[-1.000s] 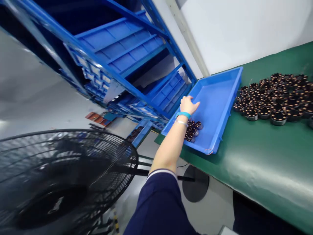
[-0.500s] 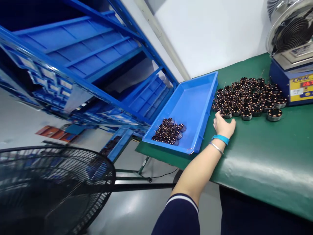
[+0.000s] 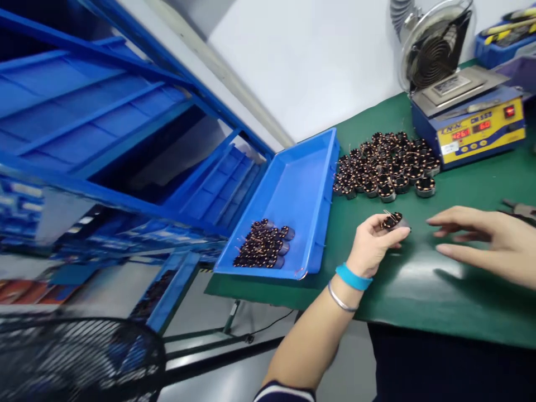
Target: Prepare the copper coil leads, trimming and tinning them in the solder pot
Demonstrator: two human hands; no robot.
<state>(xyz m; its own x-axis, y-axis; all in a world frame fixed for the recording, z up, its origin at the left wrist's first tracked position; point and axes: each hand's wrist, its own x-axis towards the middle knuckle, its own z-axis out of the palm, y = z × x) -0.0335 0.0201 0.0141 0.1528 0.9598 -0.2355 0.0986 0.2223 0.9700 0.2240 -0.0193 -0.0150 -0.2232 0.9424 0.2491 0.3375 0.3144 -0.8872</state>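
My left hand (image 3: 372, 245) is shut on a small round copper-wound coil in a metal ring (image 3: 392, 221), held between fingertips and thumb above the green mat (image 3: 422, 290). My right hand (image 3: 481, 240) hovers open to the right of it, fingers apart, holding nothing. A heap of several similar coils (image 3: 387, 167) lies on the mat just beyond my left hand. To its left, a blue plastic tray (image 3: 304, 206) holds a smaller cluster of coils (image 3: 263, 244) at its near end.
A blue and yellow digital bench unit (image 3: 471, 125) stands at the back right, with a small fan (image 3: 433, 47) behind it. Pliers (image 3: 519, 209) lie at the right edge. Blue shelving (image 3: 92, 106) rises left of the bench, and a large floor fan (image 3: 75, 357) stands low left.
My left hand has lifted a coil from beside the heap and drawn back slightly. My right hand has come into view, and the camera has swung right, showing more of the bench.
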